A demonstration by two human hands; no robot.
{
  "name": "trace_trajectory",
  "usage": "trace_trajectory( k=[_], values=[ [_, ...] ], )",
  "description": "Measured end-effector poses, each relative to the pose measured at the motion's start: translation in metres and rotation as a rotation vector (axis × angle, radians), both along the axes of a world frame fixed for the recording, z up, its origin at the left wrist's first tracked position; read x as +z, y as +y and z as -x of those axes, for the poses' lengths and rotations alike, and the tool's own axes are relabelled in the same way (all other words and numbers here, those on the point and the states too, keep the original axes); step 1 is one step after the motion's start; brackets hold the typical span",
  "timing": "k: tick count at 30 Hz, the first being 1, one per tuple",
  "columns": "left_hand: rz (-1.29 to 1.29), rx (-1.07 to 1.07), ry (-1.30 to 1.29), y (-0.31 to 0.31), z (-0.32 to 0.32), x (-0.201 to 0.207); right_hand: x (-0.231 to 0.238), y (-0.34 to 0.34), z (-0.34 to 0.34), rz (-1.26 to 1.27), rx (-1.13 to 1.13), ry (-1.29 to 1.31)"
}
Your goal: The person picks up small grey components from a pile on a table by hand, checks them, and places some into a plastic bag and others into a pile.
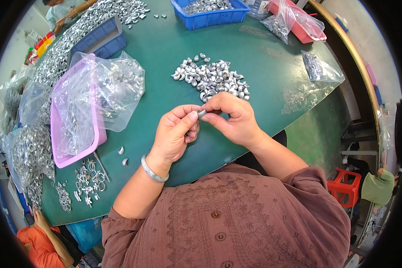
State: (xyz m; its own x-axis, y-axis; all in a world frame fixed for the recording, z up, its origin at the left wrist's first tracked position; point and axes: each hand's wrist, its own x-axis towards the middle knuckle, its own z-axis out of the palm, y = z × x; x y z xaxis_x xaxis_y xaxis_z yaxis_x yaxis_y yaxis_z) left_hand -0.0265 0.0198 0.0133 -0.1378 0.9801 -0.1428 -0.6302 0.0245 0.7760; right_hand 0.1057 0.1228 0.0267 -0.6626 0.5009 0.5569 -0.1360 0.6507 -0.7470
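Observation:
A small curved grey metal piece (202, 113) is pinched between my two hands over the near edge of the table. My left hand (176, 131), with a pale bangle (154, 169) on its wrist, grips it between thumb and forefinger, the other fingers curled. From the right, my right hand (234, 118) holds the same piece by thumb and fingertips. Just beyond my hands lies a loose pile of similar shell-like metal pieces (216, 76). Two more curved pieces (123, 155) lie apart, left of my left wrist.
On the left stand a lilac basket (98, 138) with plastic bags, a bag of metal rings (31, 152) and small loose castings (90, 178). A blue tray (210, 18) and a red tray (315, 38) sit farther back. A person in orange (42, 245) is at lower left.

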Motion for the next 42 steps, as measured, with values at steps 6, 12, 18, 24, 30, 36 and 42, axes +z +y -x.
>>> trace_trajectory(
  k=[6,12,18,24,30,36,42],
  values=[
    [0.073,-0.021,-0.065,0.0,0.0,0.002,-0.001,-0.001,0.0,0.082,0.028,-0.021],
    [0.095,-0.026,-0.096,-0.001,0.001,0.0,0.001,-0.002,0.001,0.152,0.041,-0.049],
    [0.081,-0.035,-0.122,0.0,0.001,-0.001,-0.002,-0.002,0.0,0.269,0.06,-0.071],
    [0.065,-0.041,-0.145,0.0,0.001,-0.002,-0.004,-0.003,0.001,0.365,0.075,-0.058],
    [0.106,-0.063,-0.2,0.0,0.001,-0.003,-0.005,-0.003,0.001,0.295,0.052,-0.057],
    [0.106,-0.123,-0.294,0.002,0.002,-0.006,-0.008,-0.004,0.004,0.199,0.043,0.019],
    [0.111,-0.168,-0.318,0.002,0.003,-0.007,-0.012,-0.005,0.004,0.198,0.037,0.002]
  ],
)
